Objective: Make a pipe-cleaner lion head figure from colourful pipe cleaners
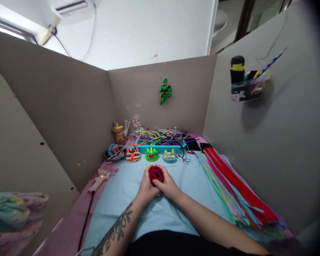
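Between my two hands is a small dark red and magenta fuzzy piece (156,174), round in outline, seemingly made of bent pipe cleaners. My left hand (147,183) wraps around its left side. On the right side my right hand (169,183) grips it, the thumb lying across its lower front. Just beyond stand three finished-looking pipe-cleaner animal heads: an orange one (133,155), a green one (152,154) and a blue and yellow one (169,155). Scissors (185,160) lie to their right.
A blue tray (160,149) heaped with colourful pipe cleaners stands at the back. Long pipe cleaner bundles (229,177) line the right side. At left are a pink glue gun (99,180) with a black cord and a dark bowl (114,153). Grey panels (160,113) enclose the table.
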Motion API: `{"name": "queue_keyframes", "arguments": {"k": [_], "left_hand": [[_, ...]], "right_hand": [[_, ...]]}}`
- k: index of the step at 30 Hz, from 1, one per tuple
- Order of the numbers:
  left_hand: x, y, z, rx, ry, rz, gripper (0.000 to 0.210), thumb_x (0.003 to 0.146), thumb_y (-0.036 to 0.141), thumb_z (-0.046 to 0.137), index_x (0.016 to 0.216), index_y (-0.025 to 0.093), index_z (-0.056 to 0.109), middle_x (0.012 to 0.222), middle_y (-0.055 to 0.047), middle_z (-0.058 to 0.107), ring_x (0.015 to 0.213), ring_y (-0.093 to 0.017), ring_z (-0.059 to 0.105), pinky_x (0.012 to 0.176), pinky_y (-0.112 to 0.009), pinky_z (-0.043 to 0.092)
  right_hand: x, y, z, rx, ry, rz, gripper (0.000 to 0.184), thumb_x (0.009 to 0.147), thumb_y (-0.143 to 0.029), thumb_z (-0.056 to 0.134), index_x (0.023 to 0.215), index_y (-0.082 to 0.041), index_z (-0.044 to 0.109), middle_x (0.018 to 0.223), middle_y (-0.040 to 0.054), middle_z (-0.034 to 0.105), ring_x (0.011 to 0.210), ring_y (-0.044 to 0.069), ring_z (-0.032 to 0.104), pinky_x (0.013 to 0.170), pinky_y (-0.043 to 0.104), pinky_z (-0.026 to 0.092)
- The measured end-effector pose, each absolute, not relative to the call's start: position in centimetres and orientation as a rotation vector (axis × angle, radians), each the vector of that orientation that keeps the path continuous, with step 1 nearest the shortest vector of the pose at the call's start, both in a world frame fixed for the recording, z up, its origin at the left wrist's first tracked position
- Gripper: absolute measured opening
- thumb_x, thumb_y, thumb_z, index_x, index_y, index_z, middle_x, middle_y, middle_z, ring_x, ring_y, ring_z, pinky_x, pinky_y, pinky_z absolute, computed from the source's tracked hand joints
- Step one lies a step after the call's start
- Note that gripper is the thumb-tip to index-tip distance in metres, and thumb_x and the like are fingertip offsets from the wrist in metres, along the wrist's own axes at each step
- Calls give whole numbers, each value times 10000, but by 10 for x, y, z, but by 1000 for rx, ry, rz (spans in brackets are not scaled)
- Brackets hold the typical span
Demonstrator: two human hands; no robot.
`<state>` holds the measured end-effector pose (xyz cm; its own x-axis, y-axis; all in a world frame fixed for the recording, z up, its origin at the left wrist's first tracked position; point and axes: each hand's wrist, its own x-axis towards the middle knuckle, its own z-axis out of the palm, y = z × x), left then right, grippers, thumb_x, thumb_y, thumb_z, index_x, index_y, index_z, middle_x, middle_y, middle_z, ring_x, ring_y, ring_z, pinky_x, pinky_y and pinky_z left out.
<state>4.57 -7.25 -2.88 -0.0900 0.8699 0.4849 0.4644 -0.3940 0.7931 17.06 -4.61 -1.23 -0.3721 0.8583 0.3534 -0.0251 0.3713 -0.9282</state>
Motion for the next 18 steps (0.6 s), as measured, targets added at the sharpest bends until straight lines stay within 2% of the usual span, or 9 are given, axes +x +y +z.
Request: {"name": "queue_keyframes", "arguments": {"k": [3, 5, 7, 8, 10, 12, 14, 18], "left_hand": [[43, -73, -23, 1773, 1410, 1544, 752, 573, 203, 733, 1230, 177, 371, 1226, -125, 483, 1118, -273, 519, 978, -463, 407], [39, -75, -18, 1736, 1361, 1568, 713, 565, 199, 744, 1191, 188, 403, 1194, -108, 509, 1075, -263, 548, 943, -446, 435], [34, -78, -13, 1743, 1310, 1549, 695, 578, 194, 741, 1190, 200, 410, 1193, -102, 514, 1081, -261, 550, 934, -437, 442], [32, -79, -11, 1777, 1296, 1536, 688, 584, 188, 739, 1191, 206, 415, 1208, -103, 504, 1111, -267, 532, 948, -442, 430], [28, -81, -9, 1890, 1297, 1512, 676, 570, 170, 745, 1172, 214, 441, 1243, -107, 467, 1200, -290, 458, 1000, -466, 379], [26, -82, -8, 2001, 1308, 1482, 666, 543, 147, 751, 1143, 218, 471, 1248, -106, 441, 1245, -305, 398, 1033, -485, 334], [26, -83, -9, 2054, 1294, 1417, 681, 551, 131, 738, 1169, 222, 467, 1226, -103, 446, 1227, -295, 409, 1032, -482, 338], [27, -84, -11, 2015, 1262, 1316, 763, 629, 146, 698, 1300, 223, 344, 1273, -113, 442, 1193, -258, 458, 1025, -453, 360]], "right_hand": [[175, -44, -16, -632, -1742, 1202, 758, 669, -242, 694, 1340, -218, 342, 1382, 106, 413, 1274, 263, 408, 1083, 440, 309], [182, -42, -17, -484, -1771, 1263, 800, 703, -322, 707, 1384, -238, 294, 1433, 106, 356, 1307, 264, 373, 1083, 431, 310], [189, -40, -15, -405, -1762, 1241, 665, 789, -375, 632, 1369, -264, 327, 1417, 93, 383, 1297, 245, 389, 1059, 421, 341], [193, -40, -13, -413, -1756, 1175, 555, 819, -373, 597, 1325, -271, 392, 1372, 88, 434, 1270, 237, 420, 1040, 419, 361], [199, -40, -6, -478, -1771, 968, 333, 828, -322, 584, 1154, -262, 549, 1204, 79, 541, 1163, 230, 495, 996, 419, 394], [203, -43, 1, -516, -1822, 782, 178, 796, -252, 608, 972, -241, 633, 1028, 65, 568, 1029, 218, 540, 944, 406, 421], [202, -46, 6, -509, -1878, 688, 140, 760, -193, 626, 891, -229, 657, 955, 55, 548, 956, 206, 541, 902, 386, 436], [196, -49, 6, -527, -1919, 606, 121, 729, -107, 615, 781, -209, 654, 908, 44, 538, 921, 194, 525, 865, 359, 431]]}}
